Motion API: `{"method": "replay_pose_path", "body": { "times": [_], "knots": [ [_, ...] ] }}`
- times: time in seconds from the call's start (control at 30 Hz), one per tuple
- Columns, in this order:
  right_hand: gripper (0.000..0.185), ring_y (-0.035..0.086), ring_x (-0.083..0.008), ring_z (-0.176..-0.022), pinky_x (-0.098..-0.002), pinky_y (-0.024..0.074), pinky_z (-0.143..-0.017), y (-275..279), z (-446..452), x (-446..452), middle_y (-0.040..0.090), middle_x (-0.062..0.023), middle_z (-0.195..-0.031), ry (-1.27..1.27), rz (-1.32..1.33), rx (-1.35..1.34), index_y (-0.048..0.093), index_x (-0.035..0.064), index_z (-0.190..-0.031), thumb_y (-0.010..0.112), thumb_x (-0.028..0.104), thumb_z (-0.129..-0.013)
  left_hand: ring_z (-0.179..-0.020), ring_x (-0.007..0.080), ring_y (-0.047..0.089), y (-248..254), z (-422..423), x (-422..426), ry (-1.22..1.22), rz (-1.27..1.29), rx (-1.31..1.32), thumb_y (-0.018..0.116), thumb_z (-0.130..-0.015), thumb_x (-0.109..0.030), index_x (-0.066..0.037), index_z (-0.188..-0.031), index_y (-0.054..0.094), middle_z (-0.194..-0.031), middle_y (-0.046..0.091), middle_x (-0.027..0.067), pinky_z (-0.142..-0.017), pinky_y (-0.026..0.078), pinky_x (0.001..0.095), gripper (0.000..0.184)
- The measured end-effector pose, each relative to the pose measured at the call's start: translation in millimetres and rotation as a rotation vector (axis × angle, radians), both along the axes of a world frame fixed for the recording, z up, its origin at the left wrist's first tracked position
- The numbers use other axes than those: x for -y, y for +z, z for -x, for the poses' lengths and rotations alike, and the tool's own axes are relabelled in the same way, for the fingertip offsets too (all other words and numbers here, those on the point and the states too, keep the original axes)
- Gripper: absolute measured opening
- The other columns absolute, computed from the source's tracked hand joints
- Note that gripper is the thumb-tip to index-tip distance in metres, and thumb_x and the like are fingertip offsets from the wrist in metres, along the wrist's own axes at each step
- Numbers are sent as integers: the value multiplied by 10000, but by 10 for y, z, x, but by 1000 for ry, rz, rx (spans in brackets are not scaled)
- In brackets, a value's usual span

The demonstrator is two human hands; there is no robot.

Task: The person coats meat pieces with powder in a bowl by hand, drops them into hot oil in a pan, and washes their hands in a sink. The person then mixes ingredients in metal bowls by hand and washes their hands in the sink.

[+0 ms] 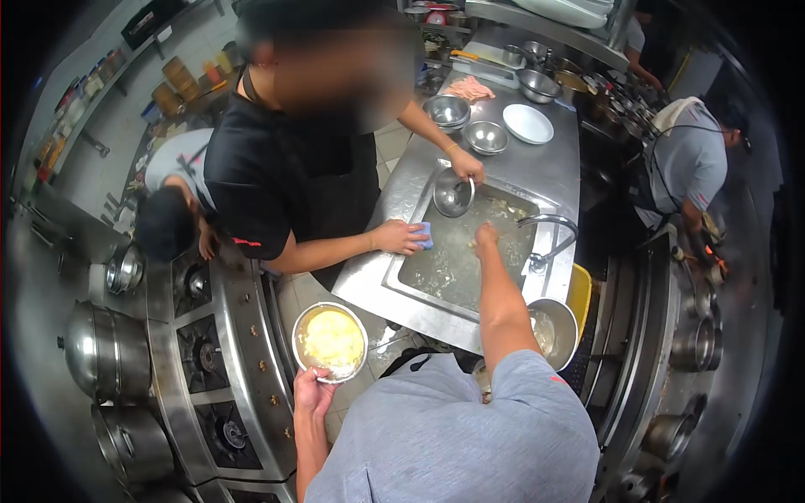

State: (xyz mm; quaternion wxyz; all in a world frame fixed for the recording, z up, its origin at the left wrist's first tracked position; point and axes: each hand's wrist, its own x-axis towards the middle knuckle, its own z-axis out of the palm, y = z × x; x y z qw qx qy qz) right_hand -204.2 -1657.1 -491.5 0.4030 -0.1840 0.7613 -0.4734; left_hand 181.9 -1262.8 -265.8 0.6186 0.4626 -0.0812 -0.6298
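My left hand point(312, 392) grips the rim of a round metal bowl point(298, 319), held out over the floor beside the sink. Inside the bowl lies a pale yellow mass point(334, 337), with whiter bits near my thumb; I cannot tell what food it is. My right arm reaches over the sink point(394, 287), which holds cloudy water. At the water, my right hand point(485, 236) looks closed, its fingers partly hidden; whatever it holds does not show. Opposite me, a co-worker's hands hold a metal bowl point(454, 194) and a blue sponge point(423, 236) over the sink edge.
A curved faucet point(553, 230) stands at the sink's right side. Near my right elbow are a large metal bowl point(553, 334) and a yellow bin point(579, 295). Metal bowls point(486, 137) and white plates point(528, 124) sit on the counter. Stove burners point(201, 356) line the left; other people work nearby.
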Motion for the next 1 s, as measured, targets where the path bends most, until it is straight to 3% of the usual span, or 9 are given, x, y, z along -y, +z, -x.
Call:
{"method": "replay_pose_path", "body": {
  "times": [0.07, 0.13, 0.53, 0.57, 0.63, 0.7, 0.77, 0.87, 1.0],
  "knots": [
    [387, 610, -322, -1042, -446, 479, -936, 545, -78, -206, 591, -173, -1194, 84, -67, 287, 514, -41, -1264, 477, 149, -928, -1105, 365, 608, 132, 31, 10, -14, -4, 11, 497, -736, 25, 61, -1329, 428, -1264, 569, 212, -883, 556, 501, 597],
    [369, 603, -299, -1017, -441, 494, -892, 565, -124, -227, 594, -176, -1159, 42, -31, 273, 523, -41, -1247, 477, 124, -921, -1106, 357, 609, 183, 52, -13, -42, 7, 4, 498, -734, 26, 46, -1336, 429, -1264, 569, 204, -881, 557, 490, 606],
    [288, 632, -376, -970, -436, 559, -762, -149, 242, 127, 598, -229, -1168, -44, 207, 495, 631, -29, -1088, 552, 141, -870, -1092, 427, 596, -144, -384, -696, 216, -52, -36, 472, -735, 87, 134, -1277, 411, -1232, 544, 284, -895, 535, 575, 547],
    [297, 643, -359, -943, -421, 556, -753, -237, 277, 107, 617, -218, -1146, -42, 176, 412, 642, -25, -1078, 563, 170, -869, -1134, 424, 575, -157, -397, -770, 232, -63, -11, 468, -732, 73, 62, -1353, 381, -1295, 519, 255, -919, 519, 578, 627],
    [321, 664, -325, -889, -392, 548, -734, -437, 399, 79, 655, -197, -1101, -54, 130, 251, 664, -17, -1059, 584, 227, -867, -1115, 426, 584, -316, -481, -934, 286, -38, -52, 476, -734, 76, 74, -1331, 396, -1277, 529, 262, -908, 525, 578, 603],
    [335, 675, -309, -862, -377, 545, -725, -265, 265, 90, 675, -186, -1079, -50, 112, 165, 675, -13, -1050, 594, 255, -865, -1111, 427, 583, -283, -491, -1029, 320, -30, -49, 486, -733, 71, 60, -1333, 396, -1268, 531, 261, -899, 526, 581, 607],
    [297, 689, -232, -796, -342, 534, -664, 137, 115, -78, 713, -144, -998, -200, -104, 21, 717, 36, -990, 642, 276, -832, -1118, 427, 578, -405, -552, -1154, 361, -29, -60, 484, -731, 71, 51, -1343, 389, -1273, 527, 260, -900, 524, 583, 620],
    [309, 630, -284, -664, -434, 500, -622, -413, 202, 115, 672, -195, -949, -322, -98, -149, 639, -68, -940, 555, 217, -856, -1136, 429, 567, -326, -504, -1257, 418, -29, -54, 477, -722, 70, 34, -1362, 381, -1281, 525, 254, -908, 513, 591, 648],
    [161, 634, -251, -677, -384, 507, -605, -407, 38, -20, 660, -130, -875, -278, -53, 50, 653, -3, -874, 595, 133, -810, -1147, 421, 562, -250, -466, -1324, 486, -31, -42, 481, -719, 56, 26, -1367, 381, -1299, 516, 244, -920, 506, 587, 656]
  ]
}}
